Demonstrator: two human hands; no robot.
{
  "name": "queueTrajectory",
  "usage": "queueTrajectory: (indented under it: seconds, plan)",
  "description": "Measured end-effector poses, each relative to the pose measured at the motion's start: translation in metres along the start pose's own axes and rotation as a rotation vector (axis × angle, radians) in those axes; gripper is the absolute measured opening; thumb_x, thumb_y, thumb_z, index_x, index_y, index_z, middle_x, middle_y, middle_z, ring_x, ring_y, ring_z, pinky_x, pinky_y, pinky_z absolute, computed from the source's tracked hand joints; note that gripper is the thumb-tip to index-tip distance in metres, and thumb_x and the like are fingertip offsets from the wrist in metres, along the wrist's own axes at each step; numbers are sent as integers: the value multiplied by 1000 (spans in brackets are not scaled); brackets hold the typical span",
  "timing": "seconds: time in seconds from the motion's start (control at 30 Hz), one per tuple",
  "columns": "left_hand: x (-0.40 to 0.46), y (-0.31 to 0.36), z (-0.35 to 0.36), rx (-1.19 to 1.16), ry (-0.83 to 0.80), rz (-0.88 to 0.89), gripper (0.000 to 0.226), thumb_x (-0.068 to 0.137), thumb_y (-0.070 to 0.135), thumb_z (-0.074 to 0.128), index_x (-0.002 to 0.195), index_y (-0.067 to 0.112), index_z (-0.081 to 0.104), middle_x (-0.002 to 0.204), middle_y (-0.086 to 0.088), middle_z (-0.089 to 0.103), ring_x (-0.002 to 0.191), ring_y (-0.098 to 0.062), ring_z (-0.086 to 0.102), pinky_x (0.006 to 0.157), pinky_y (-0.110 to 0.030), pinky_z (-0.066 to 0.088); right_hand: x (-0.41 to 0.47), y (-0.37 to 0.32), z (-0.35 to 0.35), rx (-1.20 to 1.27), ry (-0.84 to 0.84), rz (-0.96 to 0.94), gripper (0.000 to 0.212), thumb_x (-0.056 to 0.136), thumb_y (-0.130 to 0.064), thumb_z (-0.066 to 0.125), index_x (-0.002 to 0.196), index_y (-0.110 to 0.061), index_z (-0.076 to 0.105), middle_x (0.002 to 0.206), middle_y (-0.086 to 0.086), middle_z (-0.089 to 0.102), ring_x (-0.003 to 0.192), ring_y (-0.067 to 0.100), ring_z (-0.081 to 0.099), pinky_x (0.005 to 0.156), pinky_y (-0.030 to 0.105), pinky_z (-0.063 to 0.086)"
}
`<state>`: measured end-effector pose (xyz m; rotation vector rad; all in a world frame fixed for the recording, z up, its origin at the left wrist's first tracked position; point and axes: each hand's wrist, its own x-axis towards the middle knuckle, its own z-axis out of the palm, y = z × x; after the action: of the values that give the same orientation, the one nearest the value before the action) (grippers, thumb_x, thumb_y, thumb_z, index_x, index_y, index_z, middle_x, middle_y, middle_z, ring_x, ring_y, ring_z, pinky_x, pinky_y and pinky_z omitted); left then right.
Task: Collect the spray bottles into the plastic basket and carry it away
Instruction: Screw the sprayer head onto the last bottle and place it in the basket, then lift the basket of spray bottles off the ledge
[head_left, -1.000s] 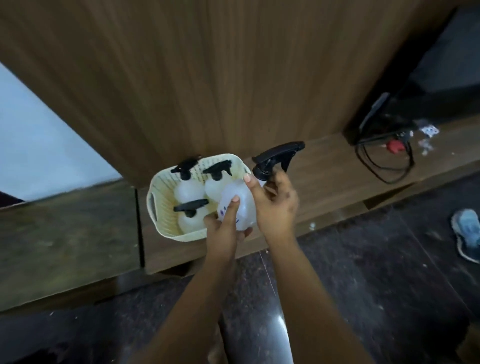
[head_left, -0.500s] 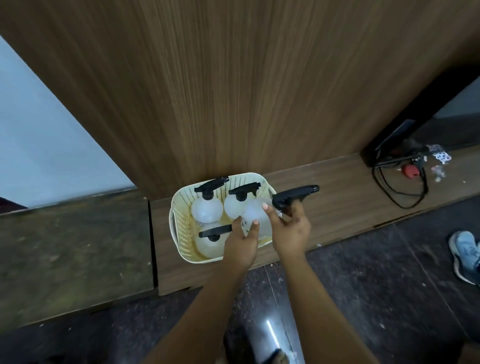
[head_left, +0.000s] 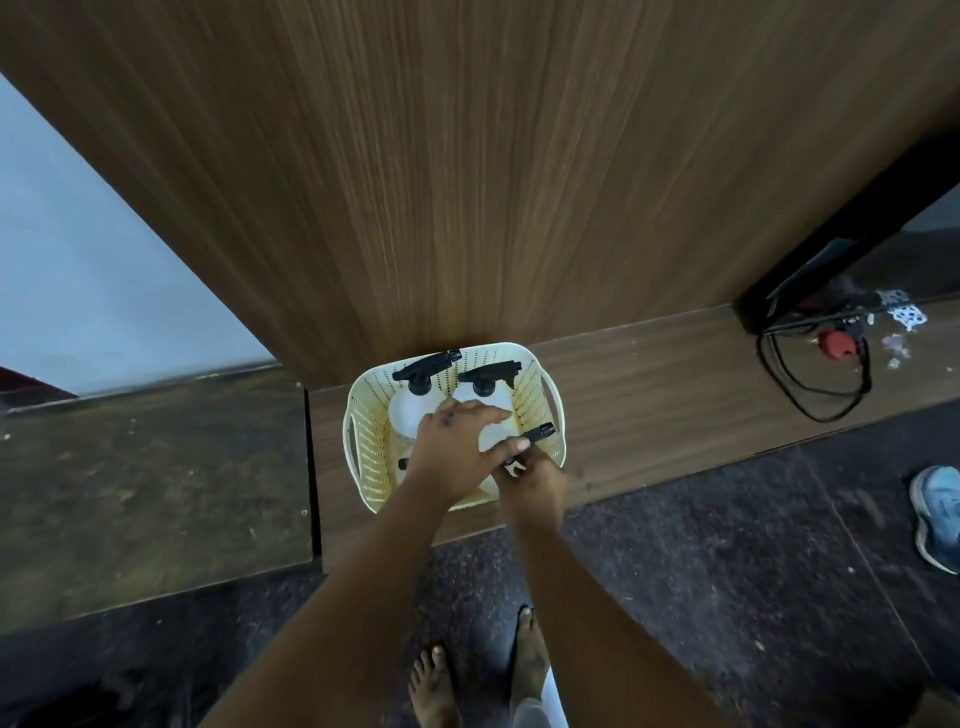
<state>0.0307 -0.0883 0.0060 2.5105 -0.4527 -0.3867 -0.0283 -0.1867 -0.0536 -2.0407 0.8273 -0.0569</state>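
Observation:
A cream plastic basket (head_left: 370, 452) stands on a low wooden ledge against the wood wall. Two white spray bottles with black trigger heads (head_left: 427, 368) (head_left: 488, 375) stand at its far side. A third bottle (head_left: 403, 463) is mostly hidden under my left hand. The fourth spray bottle (head_left: 493, 436) lies inside the basket at the near right, its black nozzle pointing right. My left hand (head_left: 453, 441) rests flat over its white body. My right hand (head_left: 535, 480) grips its trigger head at the basket's near right rim.
The wooden ledge (head_left: 649, 405) runs right to a black cable loop (head_left: 810, 384) and a red plug (head_left: 836, 344). A glass or stone panel (head_left: 150, 478) lies left of the basket. A blue shoe (head_left: 937, 514) sits on the dark floor at right. My bare feet (head_left: 483, 670) stand below.
Both hands lowered the fourth bottle from above the basket's right rim down into the basket. The left hand shifted onto the top of the bottle's body.

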Motion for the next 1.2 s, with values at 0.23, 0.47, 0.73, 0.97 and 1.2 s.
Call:
queueTrajectory:
  seconds: [0.23, 0.47, 0.73, 0.97, 1.2]
  plan:
    - [9, -7, 18, 180, -93, 71, 31, 92, 39, 55, 121, 31, 64, 119, 6, 68, 116, -18, 54, 95, -34, 31, 11, -3, 2, -122, -86, 18, 22, 80, -22, 65, 98, -10, 70, 91, 9, 74, 86, 28, 68, 66, 27, 46]
    - [11, -5, 19, 205, -81, 64, 29, 95, 38, 50, 119, 30, 63, 113, 5, 68, 114, -21, 52, 93, -37, 32, 22, 3, -17, -13, -154, 164, 28, 73, -7, 74, 99, -14, 69, 88, 5, 71, 79, 14, 63, 80, 22, 51]
    - [13, -9, 16, 166, -109, 7, 45, 90, 43, 57, 131, 25, 54, 133, 5, 59, 131, -19, 41, 99, -36, 29, 36, -13, -41, 159, 100, 114, 30, 73, 12, 43, 79, -14, 57, 86, 9, 65, 69, 14, 55, 57, 11, 43]
    - [7, -36, -3, -96, 336, -135, 28, 90, 27, 60, 115, 14, 65, 117, -8, 67, 111, -31, 57, 96, -41, 45, 78, -22, -44, 92, 78, 114, 32, 88, -3, 49, 117, -11, 58, 121, 9, 52, 104, 22, 57, 93, 31, 47]
    - [-16, -64, 3, -11, 300, -582, 61, 91, 15, 55, 144, 2, 29, 152, -25, 24, 137, -44, 26, 108, -56, 32, 101, -16, -32, 4, -200, 208, 31, 97, -22, 45, 123, -8, 54, 106, 11, 61, 97, 31, 58, 80, 35, 46]
